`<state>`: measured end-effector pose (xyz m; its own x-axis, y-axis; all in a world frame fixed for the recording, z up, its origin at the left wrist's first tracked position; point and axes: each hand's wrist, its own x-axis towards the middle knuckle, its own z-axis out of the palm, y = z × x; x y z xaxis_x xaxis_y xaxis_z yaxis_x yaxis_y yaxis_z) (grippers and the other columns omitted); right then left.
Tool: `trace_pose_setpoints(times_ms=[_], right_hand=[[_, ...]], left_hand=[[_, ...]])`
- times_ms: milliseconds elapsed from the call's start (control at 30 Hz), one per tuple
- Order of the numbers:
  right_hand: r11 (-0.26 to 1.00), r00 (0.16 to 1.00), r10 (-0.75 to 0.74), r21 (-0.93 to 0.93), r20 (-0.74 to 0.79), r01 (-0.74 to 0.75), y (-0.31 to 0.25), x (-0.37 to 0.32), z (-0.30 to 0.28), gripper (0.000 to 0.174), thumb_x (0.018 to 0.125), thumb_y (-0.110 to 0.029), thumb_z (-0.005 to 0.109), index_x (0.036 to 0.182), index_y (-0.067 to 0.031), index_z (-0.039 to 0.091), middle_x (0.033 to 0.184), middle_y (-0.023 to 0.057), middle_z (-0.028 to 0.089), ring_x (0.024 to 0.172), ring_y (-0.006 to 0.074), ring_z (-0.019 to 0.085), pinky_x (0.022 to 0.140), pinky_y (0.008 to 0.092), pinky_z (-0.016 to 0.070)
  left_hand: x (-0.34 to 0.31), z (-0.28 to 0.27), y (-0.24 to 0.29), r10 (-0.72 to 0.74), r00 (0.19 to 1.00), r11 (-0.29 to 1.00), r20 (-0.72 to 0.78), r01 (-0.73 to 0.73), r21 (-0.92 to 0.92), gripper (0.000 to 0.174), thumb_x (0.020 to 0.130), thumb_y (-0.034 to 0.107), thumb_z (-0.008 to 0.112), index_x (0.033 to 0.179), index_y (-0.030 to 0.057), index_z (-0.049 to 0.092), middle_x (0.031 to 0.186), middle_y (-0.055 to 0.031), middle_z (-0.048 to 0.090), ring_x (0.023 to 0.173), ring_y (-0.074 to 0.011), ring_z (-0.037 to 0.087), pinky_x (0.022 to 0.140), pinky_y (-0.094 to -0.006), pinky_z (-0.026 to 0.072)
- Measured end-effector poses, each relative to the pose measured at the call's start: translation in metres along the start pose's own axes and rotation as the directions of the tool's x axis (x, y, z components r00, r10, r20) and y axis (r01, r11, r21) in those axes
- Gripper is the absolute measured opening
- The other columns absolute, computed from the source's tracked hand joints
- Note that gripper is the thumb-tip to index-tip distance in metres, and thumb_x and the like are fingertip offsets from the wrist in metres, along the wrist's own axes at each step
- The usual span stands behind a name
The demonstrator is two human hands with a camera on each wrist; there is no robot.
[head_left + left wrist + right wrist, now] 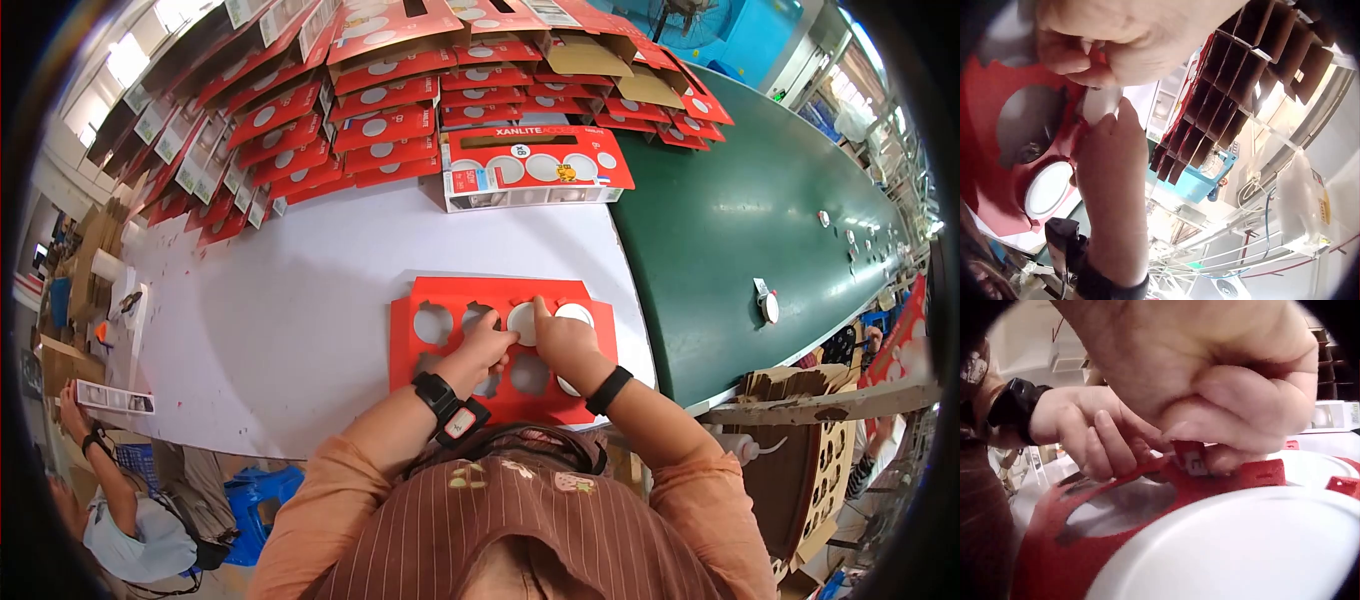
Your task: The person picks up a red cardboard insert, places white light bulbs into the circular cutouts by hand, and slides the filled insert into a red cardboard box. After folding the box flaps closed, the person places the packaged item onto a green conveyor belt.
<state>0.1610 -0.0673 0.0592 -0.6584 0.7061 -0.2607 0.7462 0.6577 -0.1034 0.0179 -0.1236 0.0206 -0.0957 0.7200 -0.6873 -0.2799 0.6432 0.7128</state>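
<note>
red card (514, 408) lay on tabletop (290, 330), close to body, likely for easy reach. right hand (568, 340) pinched white disc (522, 326) at its hole; left hand (482, 348) gripped card beside disc, probably bracing it.

White tabletop (300, 300) stretches left of the red cardboard sheet (455, 290), leaving a broad way in for a hand from that side. Ahead, a narrower strip of the tabletop runs between the sheet and a printed box (535, 185); behind it, stacked red boxes (385, 125) wall off the far side. At the sheet, the left hand (482, 352) and right hand (570, 342) crowd a white disc (522, 323), blocking access from the near side. Rightward, room opens over the green table (740, 230), interrupted by a small white object (768, 307).
</note>
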Motion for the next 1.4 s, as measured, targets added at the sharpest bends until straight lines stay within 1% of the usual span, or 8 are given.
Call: trace_pose_setpoints(times_ms=[500,767,933,1033,1133,1233,1300,1400], right_hand=[[0.998,0.997,-0.053,-0.033,-0.059,0.051,-0.011,-0.046,0.018,0.055,0.077,-0.010,0.051,0.130,0.0038,0.044,0.059,0.0076,0.061,0.051,0.0199,0.061,0.043,0.0339,0.0475],[0.947,0.979,0.050,0.320,-0.198,0.016,0.014,-0.054,-0.014,0.041,0.079,-0.011,0.051,0.119,-0.0049,0.055,0.065,0.0186,0.061,0.062,0.0352,0.061,0.059,0.0436,0.0500],[0.675,0.766,0.575,0.697,-0.289,-0.244,0.131,-0.037,-0.010,0.030,0.081,-0.019,0.052,0.106,-0.0048,0.060,0.089,0.0202,0.065,0.087,0.0347,0.062,0.078,0.0432,0.0491],[0.501,0.399,0.848,0.772,-0.348,-0.392,0.216,-0.032,-0.002,0.033,0.081,-0.019,0.054,0.111,-0.0054,0.058,0.101,0.0188,0.062,0.096,0.0337,0.059,0.085,0.0425,0.0466],[0.349,-0.015,0.908,0.773,-0.420,-0.530,0.313,-0.035,0.028,0.039,0.078,-0.020,0.058,0.115,-0.0058,0.056,0.104,0.0169,0.060,0.099,0.0327,0.058,0.088,0.0413,0.0455],[0.172,-0.209,0.951,0.952,-0.227,-0.251,0.385,-0.064,0.035,0.055,0.068,-0.026,0.071,0.116,-0.0044,0.055,0.106,0.0192,0.060,0.098,0.0300,0.061,0.083,0.0405,0.0478],[-0.105,-0.423,0.898,0.873,-0.123,-0.477,0.394,-0.080,0.023,0.051,0.072,-0.032,0.072,0.113,-0.0066,0.055,0.107,0.0182,0.060,0.098,0.0337,0.061,0.082,0.0437,0.0497],[-0.217,-0.425,0.904,0.802,-0.050,-0.556,0.432,-0.099,0.036,0.058,0.074,-0.045,0.069,0.110,-0.0036,0.053,0.108,0.0202,0.060,0.101,0.0381,0.059,0.085,0.0469,0.0481]], left_hand=[[-0.005,-0.001,0.008,-0.004,1.000,0.994,-0.028,0.007,0.105,0.058,0.086,0.014,0.058,0.134,0.0056,0.027,0.075,-0.0038,0.046,0.046,-0.0077,0.038,0.039,-0.0254,0.0266],[0.006,-0.014,0.000,0.101,0.995,0.991,-0.025,-0.099,0.086,0.029,0.088,0.013,0.055,0.114,0.0060,0.042,0.064,0.0003,0.043,0.042,-0.0063,0.034,0.037,-0.0241,0.0243],[0.018,-0.030,0.015,0.128,0.992,0.992,-0.015,-0.127,0.027,0.054,0.086,0.011,0.056,0.135,0.0090,0.032,0.068,-0.0009,0.046,0.038,-0.0076,0.033,0.034,-0.0246,0.0250],[0.020,-0.027,0.028,0.089,0.987,0.981,-0.131,-0.064,0.183,0.070,0.085,0.012,0.056,0.143,0.0078,0.018,0.058,-0.0011,0.041,0.039,-0.0093,0.036,0.037,-0.0266,0.0280],[0.037,-0.035,0.021,0.153,0.973,0.961,-0.170,-0.106,0.254,0.063,0.083,0.013,0.059,0.136,-0.0006,0.028,0.059,-0.0081,0.050,0.035,-0.0136,0.043,0.031,-0.0294,0.0292],[0.040,-0.040,0.019,0.137,0.978,0.946,-0.155,-0.083,0.314,0.063,0.082,0.013,0.060,0.135,-0.0008,0.029,0.064,-0.0106,0.055,0.036,-0.0158,0.049,0.031,-0.0298,0.0331],[0.038,-0.038,0.018,0.141,0.972,0.932,-0.189,-0.065,0.356,0.064,0.081,0.012,0.062,0.134,-0.0013,0.028,0.067,-0.0120,0.057,0.039,-0.0167,0.053,0.033,-0.0296,0.0370],[0.038,-0.046,0.011,0.153,0.974,0.930,-0.165,-0.085,0.357,0.067,0.081,0.012,0.063,0.135,-0.0019,0.026,0.079,-0.0144,0.060,0.044,-0.0179,0.058,0.035,-0.0306,0.0421]])
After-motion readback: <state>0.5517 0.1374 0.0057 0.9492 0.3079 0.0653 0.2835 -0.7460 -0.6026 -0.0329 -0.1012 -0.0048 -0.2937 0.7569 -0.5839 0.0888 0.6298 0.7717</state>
